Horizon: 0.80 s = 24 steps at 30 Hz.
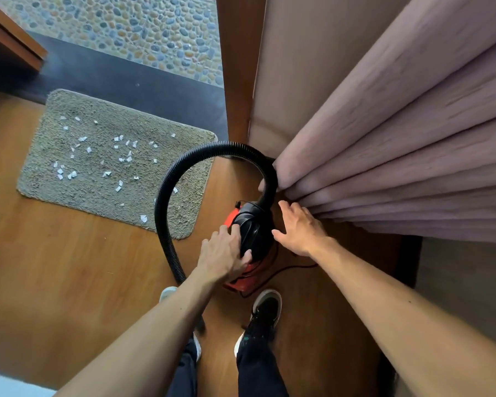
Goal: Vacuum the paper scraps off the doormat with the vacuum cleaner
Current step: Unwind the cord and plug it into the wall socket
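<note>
A small red and black vacuum cleaner (251, 233) stands on the wooden floor below me. Its black ribbed hose (166, 184) loops up and over the doormat's right corner, then runs down past my left foot. My left hand (224, 253) rests on the black top of the vacuum with fingers laid over it. My right hand (299, 229) hovers open just right of the vacuum, touching nothing that I can see. The grey-beige shaggy doormat (69, 190) lies to the left, with several white paper scraps (118, 156) scattered over it.
A pink curtain (398, 138) hangs close on the right, against a wooden door frame (235, 81). A dark threshold (121, 78) and a pebble floor (126, 27) lie beyond the mat. The vacuum's thin cord (287, 270) runs on the floor by my shoes (267, 308).
</note>
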### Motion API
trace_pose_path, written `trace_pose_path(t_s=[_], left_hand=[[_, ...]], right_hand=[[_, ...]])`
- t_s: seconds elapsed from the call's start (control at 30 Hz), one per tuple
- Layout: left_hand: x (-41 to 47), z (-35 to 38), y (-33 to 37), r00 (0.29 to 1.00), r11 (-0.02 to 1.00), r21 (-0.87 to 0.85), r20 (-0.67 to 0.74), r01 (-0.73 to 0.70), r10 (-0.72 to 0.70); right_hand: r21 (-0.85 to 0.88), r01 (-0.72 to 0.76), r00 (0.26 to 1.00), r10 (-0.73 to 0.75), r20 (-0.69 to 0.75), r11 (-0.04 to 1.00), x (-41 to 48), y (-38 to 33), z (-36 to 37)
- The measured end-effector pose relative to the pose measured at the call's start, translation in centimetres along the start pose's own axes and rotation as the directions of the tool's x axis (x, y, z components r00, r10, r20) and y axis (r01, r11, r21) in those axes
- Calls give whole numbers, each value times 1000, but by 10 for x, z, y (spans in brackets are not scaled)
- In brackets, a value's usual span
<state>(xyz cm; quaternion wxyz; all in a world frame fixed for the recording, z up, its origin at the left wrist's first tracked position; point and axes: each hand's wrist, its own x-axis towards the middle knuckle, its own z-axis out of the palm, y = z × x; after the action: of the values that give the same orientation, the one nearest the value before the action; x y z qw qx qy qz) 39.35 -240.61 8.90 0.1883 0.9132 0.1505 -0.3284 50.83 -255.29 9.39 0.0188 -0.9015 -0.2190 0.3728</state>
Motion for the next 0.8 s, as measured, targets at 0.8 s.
trace_pose_path(t_s=[0.8], left_hand=[[114,95,46,962,1000,-10,-271,22,-24]], right_hand=[[76,196,973,-203,109,978,163,-19,37]])
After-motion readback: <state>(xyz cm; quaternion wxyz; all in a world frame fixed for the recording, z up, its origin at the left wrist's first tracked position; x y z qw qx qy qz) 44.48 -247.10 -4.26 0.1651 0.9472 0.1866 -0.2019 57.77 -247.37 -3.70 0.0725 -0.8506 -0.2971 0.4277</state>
